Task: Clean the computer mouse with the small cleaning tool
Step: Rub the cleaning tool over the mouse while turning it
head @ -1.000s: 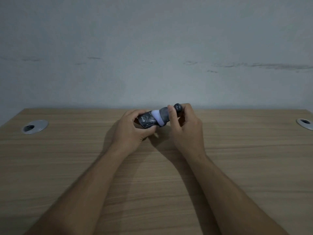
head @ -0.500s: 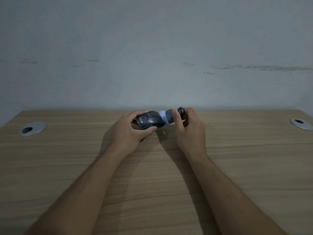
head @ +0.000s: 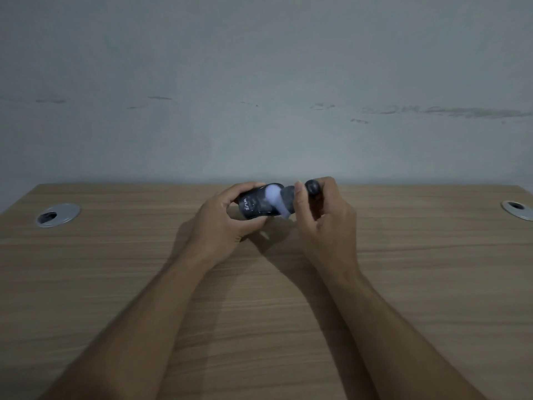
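Both hands up off the desk (head: 403, 284), near the middle of its far edge. Left hand (head: 222, 226) wraps a black computer mouse (head: 255, 204), thumb below and fingers curled over the far side, closed tight around it; mouse is tilted, held above the wood, not resting on it. White lettering shows on the mouse's near-left face, too small to read for sure. Right hand (head: 326, 223) is clamped on the small cleaning tool (head: 288, 199): dark grey body pinched between thumb and fingers, rounded dark end (head: 313, 187) sticking out past the fingers at top. Tool's pale lavender head (head: 277, 197) is pressed against the right part of the mouse, touching it; head is motion-blurred. Forearms come in from the near edge, converging toward the mouse. Hand shadows fall on the wood just under the grip. Silver cable grommet (head: 57, 214) near the far-left corner of the desk, another grommet (head: 517, 209) at the far-right corner, cut by the frame. Grey scuffed wall (head: 259, 82) behind the far edge.
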